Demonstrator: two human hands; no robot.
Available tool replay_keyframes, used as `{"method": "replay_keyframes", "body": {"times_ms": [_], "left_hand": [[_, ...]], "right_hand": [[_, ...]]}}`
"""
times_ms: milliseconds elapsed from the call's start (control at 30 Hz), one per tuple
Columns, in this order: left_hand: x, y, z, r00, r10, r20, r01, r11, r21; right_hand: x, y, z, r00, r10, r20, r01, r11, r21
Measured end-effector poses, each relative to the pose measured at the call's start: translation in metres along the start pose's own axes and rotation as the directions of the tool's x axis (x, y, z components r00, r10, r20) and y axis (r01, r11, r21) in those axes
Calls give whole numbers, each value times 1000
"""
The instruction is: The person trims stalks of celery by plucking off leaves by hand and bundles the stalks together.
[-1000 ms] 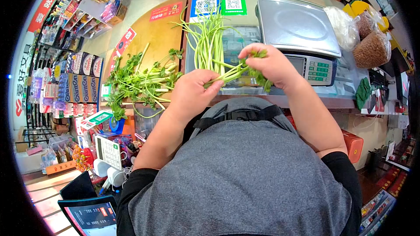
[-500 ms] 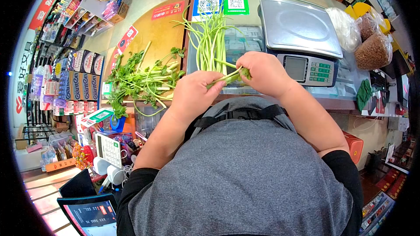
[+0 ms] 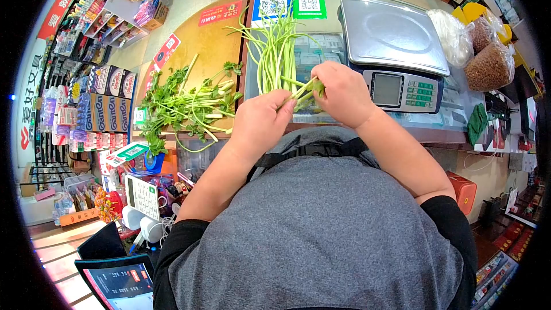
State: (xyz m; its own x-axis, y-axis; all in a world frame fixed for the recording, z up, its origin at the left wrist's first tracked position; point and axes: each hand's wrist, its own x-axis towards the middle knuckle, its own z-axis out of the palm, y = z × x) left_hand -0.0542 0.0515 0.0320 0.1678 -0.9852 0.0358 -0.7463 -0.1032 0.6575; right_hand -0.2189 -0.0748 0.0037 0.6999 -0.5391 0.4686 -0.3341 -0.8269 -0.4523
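Pale green stalks (image 3: pixel 302 93) run between my two hands over the front edge of the counter. My left hand (image 3: pixel 265 119) pinches them with thumb and fingers. Its partner, my right hand (image 3: pixel 342 95), is closed on their other end, and most of the leaves there are hidden by the fingers. Behind my left hand, a bundle of long bare stems (image 3: pixel 276 57) lies on the glass. Further left, a heap of leafy greens (image 3: pixel 186 103) rests on the wooden part of the counter.
A digital scale (image 3: pixel 393 37) stands at the right of the counter, with plastic bags of brown grains (image 3: pixel 489 66) beyond it. QR code cards (image 3: pixel 310 3) lie at the back. A calculator (image 3: pixel 142 197) and a laptop (image 3: pixel 117 284) are at the lower left.
My right hand has closed over the leafy end and moved slightly left, towards my left hand. My left hand has shifted a little to the right, still pinching stalks.
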Motion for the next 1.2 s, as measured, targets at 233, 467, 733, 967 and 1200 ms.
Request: {"method": "replay_keyframes", "body": {"times_ms": [233,467,733,967,1200], "left_hand": [[1,0,0,1000,-25,-18,24,998,-50],[2,-7,1,994,-84,-66,70,978,-199],[3,-9,5,994,28,-104,-33,998,-47],[2,0,5,980,111,-163,-104,993,52],[3,-2,7,991,21,-131,-21,1000,2]], "right_hand": [[-1,16,6,987,92,-129,-99,994,-55],[9,36,-4,615,616,492,-601,-38,798],[13,22,-7,653,429,625,-753,281,595],[16,6,-6,815,397,423,-486,865,124],[11,-2,-6,963,224,147,-213,973,-91]]}}
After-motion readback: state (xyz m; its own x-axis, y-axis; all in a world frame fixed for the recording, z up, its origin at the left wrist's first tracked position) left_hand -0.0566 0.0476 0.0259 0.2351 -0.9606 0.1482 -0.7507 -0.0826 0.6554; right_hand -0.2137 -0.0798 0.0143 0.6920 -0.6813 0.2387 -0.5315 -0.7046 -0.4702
